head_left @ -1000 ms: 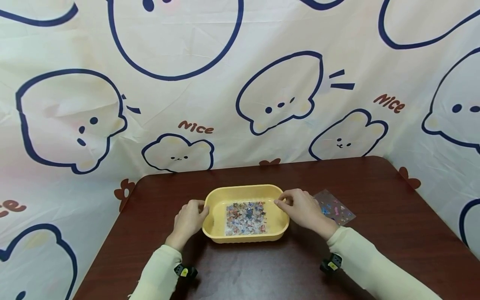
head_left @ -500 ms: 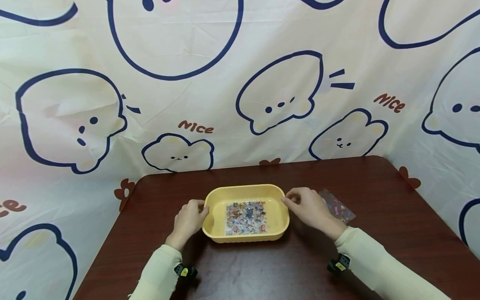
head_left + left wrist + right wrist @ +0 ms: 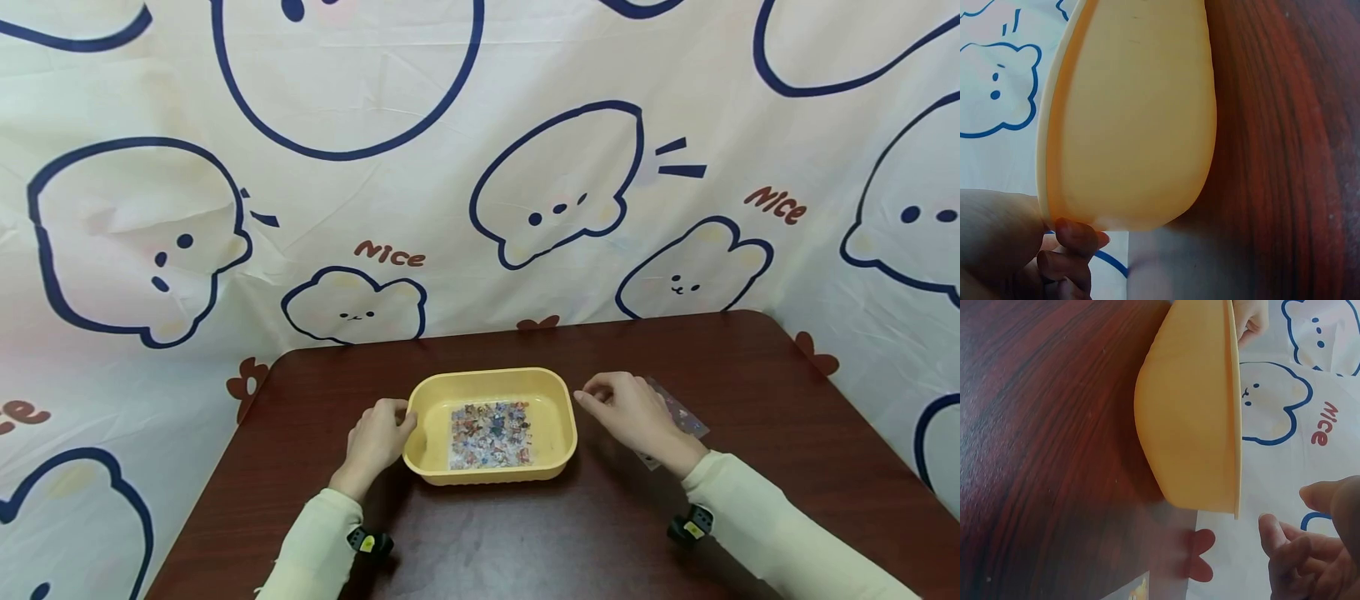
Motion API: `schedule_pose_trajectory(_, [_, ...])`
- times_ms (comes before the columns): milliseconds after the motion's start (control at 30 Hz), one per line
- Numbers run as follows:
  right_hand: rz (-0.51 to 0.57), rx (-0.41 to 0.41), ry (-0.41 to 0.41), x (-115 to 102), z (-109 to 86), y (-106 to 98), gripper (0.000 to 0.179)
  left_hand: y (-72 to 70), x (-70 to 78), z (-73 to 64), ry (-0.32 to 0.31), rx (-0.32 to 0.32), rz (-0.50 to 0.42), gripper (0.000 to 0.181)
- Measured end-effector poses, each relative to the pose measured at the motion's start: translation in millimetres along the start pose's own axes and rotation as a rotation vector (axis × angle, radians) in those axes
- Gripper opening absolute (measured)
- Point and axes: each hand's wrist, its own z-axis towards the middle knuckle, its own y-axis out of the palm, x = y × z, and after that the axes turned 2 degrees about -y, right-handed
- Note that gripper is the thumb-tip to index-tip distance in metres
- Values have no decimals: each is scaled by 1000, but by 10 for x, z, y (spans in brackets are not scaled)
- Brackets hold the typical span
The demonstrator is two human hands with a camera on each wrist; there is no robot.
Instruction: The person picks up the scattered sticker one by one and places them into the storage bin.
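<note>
A yellow plastic tray (image 3: 487,375) rests on the table, and a flat sheet or packet covered in tiny colourful pictures (image 3: 491,435) lies inside it. My left hand (image 3: 377,440) pinches the tray's left rim between thumb and fingers, as the left wrist view also shows. Just off the tray's right end is my right hand (image 3: 636,417), holding nothing. Its thumb and forefinger stand apart in the right wrist view. Beneath and behind that hand, partly hidden, lies a clear sheet with small coloured shapes (image 3: 686,417).
The dark brown wooden table (image 3: 495,550) has rounded far corners. A pale cloth (image 3: 450,200) printed with blue cartoon outlines hangs behind it and at both sides. Each wrist carries a small black strap device (image 3: 369,542).
My right hand has left the tray's right rim and shifted right, now covering more of the clear sheet. My left hand and the tray stay in place.
</note>
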Motion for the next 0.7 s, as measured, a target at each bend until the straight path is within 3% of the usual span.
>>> schedule_pose_trajectory(367, [-30,-21,40,101,-3,-58,32,5,-1,-6,-8,-5,1,37])
schedule_pose_trajectory(700, [-59,-8,34,225,-13,-106,29,3,-2,-1,2,3,-1,36])
